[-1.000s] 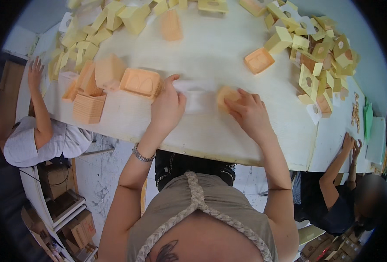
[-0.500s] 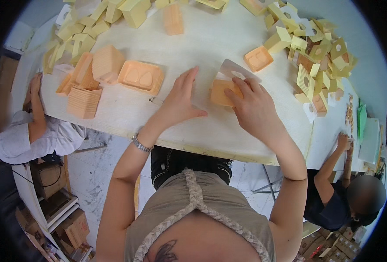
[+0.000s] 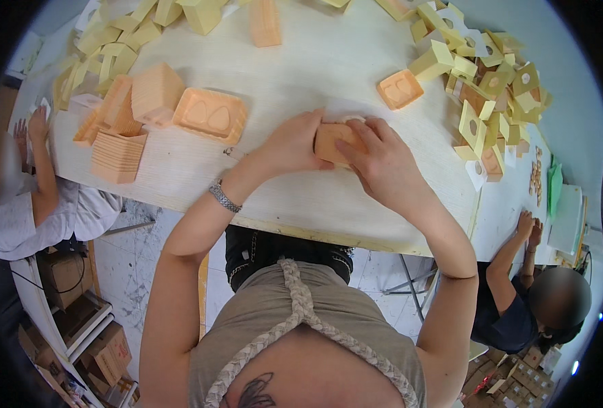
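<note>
Between my hands, on the white table, is a small peach-orange tray, flat face up. Curled round its left side is my left hand, thumb at the near edge and fingers at the far edge. My right hand grips the right part from above, thumb across the top. A pale translucent sheet shows just behind, partly covered by my fingers. To the left lies a peach tray with two egg-shaped hollows. A smaller such tray lies at the far right of my hands.
Stacked ribbed peach trays stand on the left. Another stack is at the far middle. Yellow folded boxes pile up at far left and right. Co-workers sit at both sides, one hand on the left.
My left hand has moved right and closed on the tray's left side; before, it was open and apart. The tray has shifted slightly left. The left co-worker's hands have moved.
</note>
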`<state>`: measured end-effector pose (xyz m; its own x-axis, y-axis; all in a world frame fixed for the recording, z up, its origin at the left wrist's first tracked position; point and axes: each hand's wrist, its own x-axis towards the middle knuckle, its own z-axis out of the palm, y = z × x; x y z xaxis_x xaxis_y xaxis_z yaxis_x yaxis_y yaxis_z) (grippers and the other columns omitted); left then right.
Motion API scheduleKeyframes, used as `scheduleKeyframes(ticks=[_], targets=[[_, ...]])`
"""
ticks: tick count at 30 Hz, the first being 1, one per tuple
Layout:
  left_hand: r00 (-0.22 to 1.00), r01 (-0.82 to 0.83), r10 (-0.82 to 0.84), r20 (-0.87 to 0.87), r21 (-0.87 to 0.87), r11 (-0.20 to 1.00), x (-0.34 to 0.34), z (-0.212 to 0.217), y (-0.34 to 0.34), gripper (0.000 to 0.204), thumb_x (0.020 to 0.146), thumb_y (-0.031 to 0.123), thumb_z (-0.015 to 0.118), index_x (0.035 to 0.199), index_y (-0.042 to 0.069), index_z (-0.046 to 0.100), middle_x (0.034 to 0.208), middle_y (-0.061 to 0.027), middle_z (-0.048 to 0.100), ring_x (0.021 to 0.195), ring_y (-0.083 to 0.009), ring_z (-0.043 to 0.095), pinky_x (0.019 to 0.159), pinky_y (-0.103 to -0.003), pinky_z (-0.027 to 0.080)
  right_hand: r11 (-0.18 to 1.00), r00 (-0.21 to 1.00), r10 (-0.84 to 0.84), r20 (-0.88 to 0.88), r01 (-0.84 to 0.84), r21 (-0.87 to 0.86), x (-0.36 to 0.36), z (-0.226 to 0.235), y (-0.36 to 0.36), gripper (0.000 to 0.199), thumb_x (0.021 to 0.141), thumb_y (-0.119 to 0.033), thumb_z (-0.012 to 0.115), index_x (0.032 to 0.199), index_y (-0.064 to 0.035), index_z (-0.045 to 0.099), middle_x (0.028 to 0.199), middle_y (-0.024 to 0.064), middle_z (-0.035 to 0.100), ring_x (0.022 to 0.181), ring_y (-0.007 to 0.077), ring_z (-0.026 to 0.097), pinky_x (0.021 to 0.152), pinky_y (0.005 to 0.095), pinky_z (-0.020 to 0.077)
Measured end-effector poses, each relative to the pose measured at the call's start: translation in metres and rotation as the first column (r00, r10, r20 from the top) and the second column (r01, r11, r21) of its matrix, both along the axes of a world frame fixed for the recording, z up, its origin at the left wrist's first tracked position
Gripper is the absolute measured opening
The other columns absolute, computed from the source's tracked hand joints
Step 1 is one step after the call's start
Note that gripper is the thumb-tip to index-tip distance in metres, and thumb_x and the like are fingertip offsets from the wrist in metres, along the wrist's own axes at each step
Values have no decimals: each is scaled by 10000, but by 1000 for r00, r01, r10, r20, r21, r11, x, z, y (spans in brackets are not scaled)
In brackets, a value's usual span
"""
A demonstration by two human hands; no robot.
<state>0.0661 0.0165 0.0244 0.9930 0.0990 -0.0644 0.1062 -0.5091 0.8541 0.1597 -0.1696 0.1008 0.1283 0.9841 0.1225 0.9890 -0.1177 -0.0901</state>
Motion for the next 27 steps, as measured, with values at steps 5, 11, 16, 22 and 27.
scheduleKeyframes(ticks=[5, 11, 16, 22, 27], targets=[[986, -54, 68, 151, -95, 994, -7, -12, 7, 863, 581, 192, 915, 1311, 30, 484, 1130, -141, 608, 1006, -307, 601, 904, -359, 486, 997, 932, 74, -354, -75, 9, 22, -13, 0, 379, 773, -42, 673, 1150, -8, 649, 1389, 196, 501, 1200, 351, 511, 970, 409, 488], [997, -64, 62, 48, 50, 997, -13, -8, 1, 867, 592, 213, 912, 1320, 29, 479, 1134, -151, 608, 1050, -307, 589, 917, -378, 481, 985, 985, 163, 51, -160, -69, 26, -17, -14, 343, 807, -69, 631, 1144, -10, 654, 1315, 168, 586, 1285, 298, 516, 979, 407, 475], [993, -86, 83, 80, 32, 996, -15, -12, 5, 870, 621, 252, 894, 1346, 42, 463, 1132, -157, 602, 1078, -338, 568, 917, -410, 476, 984, 973, 136, 185, -155, 92, 21, -20, -17, 231, 785, -65, 627, 999, -30, 706, 1149, 120, 692, 1192, 213, 607, 858, 361, 499], [979, -115, 99, 176, 82, 990, -14, -25, 4, 865, 611, 223, 895, 1342, 37, 472, 1127, -166, 610, 1088, -344, 567, 918, -411, 481, 967, 979, 105, 172, -141, 212, 12, -46, -28, 214, 764, -79, 636, 960, -42, 713, 1104, 96, 712, 1077, 202, 664, 846, 338, 492], [989, -118, 109, 103, 78, 990, -15, -14, 0, 790, 597, 200, 902, 1271, 39, 522, 1157, -146, 622, 1083, -312, 590, 927, -384, 484, 973, 965, 195, 174, -213, 89, 29, -22, -30, 217, 767, -82, 639, 965, -36, 716, 1102, 106, 714, 1051, 206, 672, 852, 340, 493]])
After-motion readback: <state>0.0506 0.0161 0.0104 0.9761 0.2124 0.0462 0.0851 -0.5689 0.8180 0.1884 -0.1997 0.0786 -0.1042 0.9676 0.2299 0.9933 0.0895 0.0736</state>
